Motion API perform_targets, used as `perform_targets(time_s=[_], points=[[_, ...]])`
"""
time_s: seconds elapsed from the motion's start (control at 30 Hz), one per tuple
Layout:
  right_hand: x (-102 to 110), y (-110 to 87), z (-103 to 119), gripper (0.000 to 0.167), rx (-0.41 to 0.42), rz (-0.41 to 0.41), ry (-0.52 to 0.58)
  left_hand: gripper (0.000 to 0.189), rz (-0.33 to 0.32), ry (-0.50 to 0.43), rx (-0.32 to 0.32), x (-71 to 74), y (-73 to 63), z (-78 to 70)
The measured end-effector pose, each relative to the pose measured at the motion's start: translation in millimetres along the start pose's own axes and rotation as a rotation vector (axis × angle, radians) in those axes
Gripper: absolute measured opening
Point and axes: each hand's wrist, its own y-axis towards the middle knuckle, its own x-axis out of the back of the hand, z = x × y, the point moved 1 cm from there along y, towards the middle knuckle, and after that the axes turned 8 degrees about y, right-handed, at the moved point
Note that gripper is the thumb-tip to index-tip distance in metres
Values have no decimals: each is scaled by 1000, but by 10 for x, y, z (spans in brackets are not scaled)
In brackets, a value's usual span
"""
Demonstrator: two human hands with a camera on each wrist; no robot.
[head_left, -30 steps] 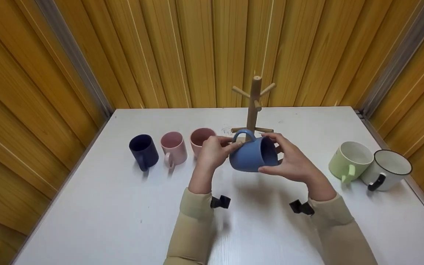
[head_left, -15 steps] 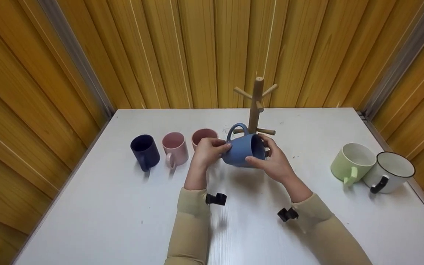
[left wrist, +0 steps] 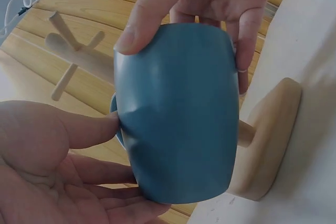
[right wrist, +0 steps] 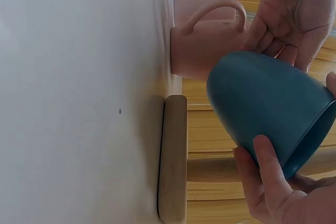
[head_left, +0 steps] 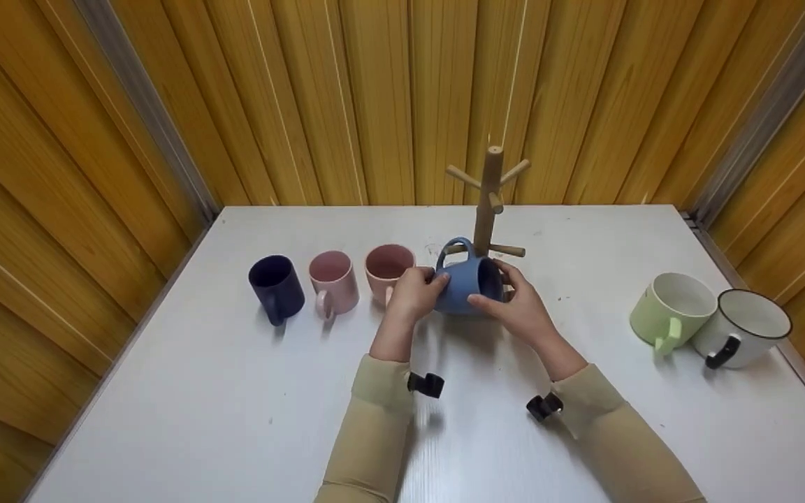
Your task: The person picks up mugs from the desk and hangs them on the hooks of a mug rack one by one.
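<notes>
Left hand [head_left: 413, 293]: you pinch the blue mug [head_left: 460, 288].
Right hand [head_left: 525, 307]: you grip its rim end.
Wooden rack [head_left: 486, 223]: beyond your hands.

Small booth-like workspace, probably lab or recording stall: wood-grain panels [head_left: 374, 105] on three visible sides, grey metal posts [head_left: 149, 105] in corners, white desk [head_left: 221, 419] set close against panels. Black wrist-worn devices [head_left: 432, 385] fit recording setup. Kind of building around unclear.
</notes>
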Motion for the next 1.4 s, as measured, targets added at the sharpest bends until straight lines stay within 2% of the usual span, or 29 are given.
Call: perform_targets(time_s=[0.13, 0.27, 0.5, 0.6, 0.7, 0.83, 0.93, 1.0, 1.1, 1.23, 1.4], points=[[-3, 20, -56, 90, -17, -8, 5, 46, -7, 37, 56, -88, 24, -9], [-12, 30, -94, 92, -35, -19, 8, 46, -26, 17, 75, -142, 32, -15], [-42, 35, -133, 100, -47, -27, 11, 46, -68, -26, 8, -197, 13, -55], [-60, 29, -130, 101, -43, -23, 12, 57, -77, -51, -9, -223, -4, -100], [-75, 20, -111, 102, -35, -14, 3, 74, -103, -104, -58, -260, -23, -153], [-74, 22, -88, 106, -46, 11, -12, 86, -195, -127, -142, -316, -59, -206], [-39, 30, -68, 106, -56, 21, -1, 81, -271, -107, -169, -341, -89, -230], [2, 32, -54, 101, -51, -2, 18, 77, -301, -100, -177, -349, -104, -240], [74, 36, -29, 84, 12, -91, 87, 72, -334, -95, -180, -351, -121, -250], [161, 26, 23, 63, 151, -238, 178, 67, -355, -106, -164, -346, -134, -268], [231, 30, 33, 48, 249, -301, 184, 56, -369, -110, -132, -340, -155, -304]])
